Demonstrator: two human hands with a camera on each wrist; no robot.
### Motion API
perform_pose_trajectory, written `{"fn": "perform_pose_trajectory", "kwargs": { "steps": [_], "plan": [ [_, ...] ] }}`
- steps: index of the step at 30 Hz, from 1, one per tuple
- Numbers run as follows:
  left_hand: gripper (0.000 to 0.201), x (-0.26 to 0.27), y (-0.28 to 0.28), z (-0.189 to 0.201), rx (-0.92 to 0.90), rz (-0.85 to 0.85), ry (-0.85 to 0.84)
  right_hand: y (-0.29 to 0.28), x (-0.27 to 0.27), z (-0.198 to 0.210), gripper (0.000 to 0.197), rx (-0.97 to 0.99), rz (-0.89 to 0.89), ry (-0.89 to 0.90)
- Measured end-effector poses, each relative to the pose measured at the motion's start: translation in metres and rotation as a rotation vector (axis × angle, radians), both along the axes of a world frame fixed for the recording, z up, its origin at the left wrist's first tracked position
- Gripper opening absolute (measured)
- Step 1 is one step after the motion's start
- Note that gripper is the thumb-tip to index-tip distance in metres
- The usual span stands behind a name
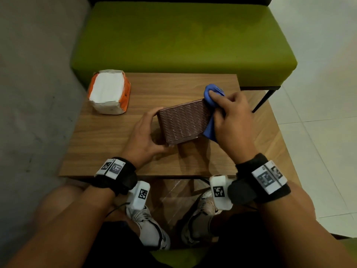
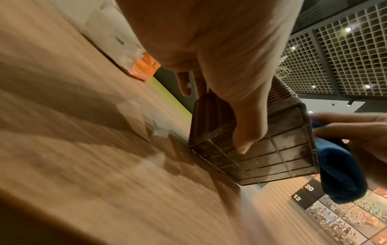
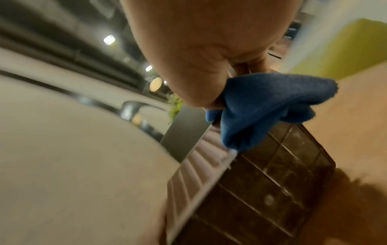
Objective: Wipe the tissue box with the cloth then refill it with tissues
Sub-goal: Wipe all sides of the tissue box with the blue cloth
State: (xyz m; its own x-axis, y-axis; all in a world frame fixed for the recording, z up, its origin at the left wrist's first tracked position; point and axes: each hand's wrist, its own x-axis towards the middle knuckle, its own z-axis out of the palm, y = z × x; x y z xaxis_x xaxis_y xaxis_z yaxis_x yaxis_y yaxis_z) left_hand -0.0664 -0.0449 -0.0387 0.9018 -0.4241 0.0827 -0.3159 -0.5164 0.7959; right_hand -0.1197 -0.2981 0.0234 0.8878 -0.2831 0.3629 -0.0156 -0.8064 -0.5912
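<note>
Two grips matter — your left hand point(image 1: 144, 135) clasps the tissue box point(image 1: 183, 122), your right hand point(image 1: 231, 120) pinches the cloth point(image 1: 211, 105) — push hard and it may slip.

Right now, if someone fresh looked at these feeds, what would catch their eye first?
Mid-table, the left hand grips the brown ribbed tissue box, tipped up on the wooden table, while the right hand presses a bright blue cloth against its right end. Next, the orange-and-white tissue pack at the far left corner, before the green bench.
</note>
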Motion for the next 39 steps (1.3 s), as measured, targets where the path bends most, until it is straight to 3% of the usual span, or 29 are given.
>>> {"fn": "perform_pose_trajectory", "kwargs": {
  "steps": [2, 6, 7, 11, 13, 17, 19, 21, 23, 28, 32, 33, 37, 39],
  "plan": [
    [0.107, 0.002, -0.003, 0.000, 0.029, -0.004, -0.025, 0.023, -0.010, -0.001, 0.040, -0.140, 0.071, -0.038],
    [0.103, 0.004, -0.003, 0.002, 0.038, -0.009, -0.033, 0.053, -0.037, -0.013, 0.044, -0.345, 0.388, 0.027],
    [0.102, 0.003, -0.002, 0.003, 0.041, -0.007, -0.036, 0.042, -0.036, -0.016, 0.044, -0.315, 0.370, 0.024],
    [0.104, 0.001, -0.002, 0.003, 0.050, 0.020, -0.042, -0.005, -0.021, -0.017, 0.042, -0.122, 0.013, -0.035],
    [0.103, 0.001, -0.004, 0.003, 0.052, 0.009, -0.053, 0.008, -0.022, -0.011, 0.041, -0.135, 0.054, -0.010],
    [0.100, 0.000, -0.003, 0.003, 0.043, -0.009, -0.092, 0.031, -0.032, -0.012, 0.042, -0.259, 0.334, 0.034],
    [0.101, -0.001, -0.003, 0.003, 0.062, -0.011, -0.098, 0.011, -0.032, -0.014, 0.041, -0.150, 0.254, -0.020],
    [0.100, -0.002, -0.002, 0.003, 0.067, -0.022, -0.109, -0.014, -0.037, -0.013, 0.043, 0.015, 0.055, -0.118],
    [0.098, -0.002, -0.002, 0.003, 0.057, -0.032, -0.125, -0.023, -0.048, -0.020, 0.045, 0.049, -0.055, -0.141],
    [0.099, 0.000, -0.006, 0.001, 0.071, -0.024, -0.104, 0.033, -0.075, -0.049, 0.052, 0.033, 0.050, -0.054],
    [0.098, 0.002, -0.006, -0.002, 0.016, -0.011, -0.115, 0.068, -0.084, -0.052, 0.048, -0.083, 0.294, 0.001],
    [0.099, 0.003, -0.005, -0.003, 0.018, -0.013, -0.116, 0.058, -0.081, -0.053, 0.049, -0.071, 0.273, -0.012],
    [0.103, 0.004, -0.005, -0.005, 0.050, -0.007, -0.112, 0.019, -0.070, -0.054, 0.055, 0.042, -0.088, -0.087],
    [0.101, 0.004, -0.008, -0.004, 0.047, 0.002, -0.096, 0.044, -0.071, -0.051, 0.053, -0.006, -0.011, -0.058]
  ]
}}
